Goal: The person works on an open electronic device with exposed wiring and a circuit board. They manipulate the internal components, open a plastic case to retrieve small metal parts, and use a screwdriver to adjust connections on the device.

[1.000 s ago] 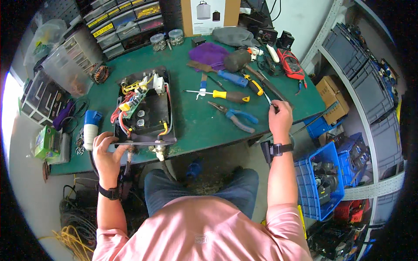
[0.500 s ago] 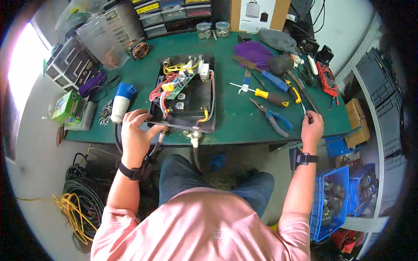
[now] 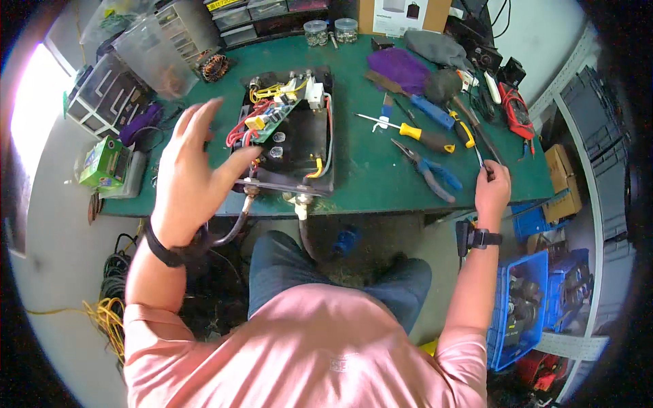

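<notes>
My left hand is raised with fingers apart, holding nothing, just left of a black electrical housing with red and yellow wires, a green circuit board and cables hanging over the bench edge. My right hand pinches the metal shaft of a yellow-and-black screwdriver at the bench's right. Nearby lie blue-handled pliers, a yellow-handled screwdriver, a blue-handled tool and a long dark tool shaft.
The green bench also carries drawer units, jars, a purple cloth, a red meter and a green box. Blue crates and metal shelving stand at right; coiled cables lie at lower left.
My left hand has let go of the housing's front edge and lifted up and leftward. My right hand stays on the screwdriver. The view has shifted, moving the scene rightward in the picture.
</notes>
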The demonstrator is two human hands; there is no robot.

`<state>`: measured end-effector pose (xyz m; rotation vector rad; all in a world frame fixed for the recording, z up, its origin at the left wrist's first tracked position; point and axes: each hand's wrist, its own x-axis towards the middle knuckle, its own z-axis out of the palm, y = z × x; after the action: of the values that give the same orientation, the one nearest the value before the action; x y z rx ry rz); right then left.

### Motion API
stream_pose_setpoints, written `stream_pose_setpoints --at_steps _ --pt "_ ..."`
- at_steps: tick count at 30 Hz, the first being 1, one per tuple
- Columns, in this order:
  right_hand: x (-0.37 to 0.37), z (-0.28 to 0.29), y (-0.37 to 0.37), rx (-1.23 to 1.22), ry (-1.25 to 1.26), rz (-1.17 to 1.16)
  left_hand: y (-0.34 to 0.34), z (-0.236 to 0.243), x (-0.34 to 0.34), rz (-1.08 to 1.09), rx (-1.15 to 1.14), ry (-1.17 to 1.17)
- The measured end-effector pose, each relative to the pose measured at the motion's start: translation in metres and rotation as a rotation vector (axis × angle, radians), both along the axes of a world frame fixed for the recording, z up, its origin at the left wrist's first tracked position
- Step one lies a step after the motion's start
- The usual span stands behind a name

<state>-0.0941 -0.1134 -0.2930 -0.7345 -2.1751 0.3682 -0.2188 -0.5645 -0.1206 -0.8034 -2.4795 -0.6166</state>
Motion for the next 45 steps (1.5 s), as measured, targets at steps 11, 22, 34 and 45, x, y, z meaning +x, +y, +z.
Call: stream_pose_setpoints --at_steps 11,22,34,45 --pt "-0.001 0.004 -0.005 -0.021 -0.018 -0.040 0.063 0.019 -0.079 0.044 -0.725 -0.339" --pt "0.000 -0.001 0.001 0.001 0.012 -0.005 0.022 0.012 -0.091 -0.021 -0.206 -0.742" --pt "0.001 0.004 0.000 -0.027 -0.045 -0.014 -0.004 0.009 -0.113 -0.061 -0.160 -0.816" --pt "0.001 0.004 -0.003 -0.020 -0.033 -0.009 0.000 0.011 -0.104 -0.027 -0.190 -0.739"
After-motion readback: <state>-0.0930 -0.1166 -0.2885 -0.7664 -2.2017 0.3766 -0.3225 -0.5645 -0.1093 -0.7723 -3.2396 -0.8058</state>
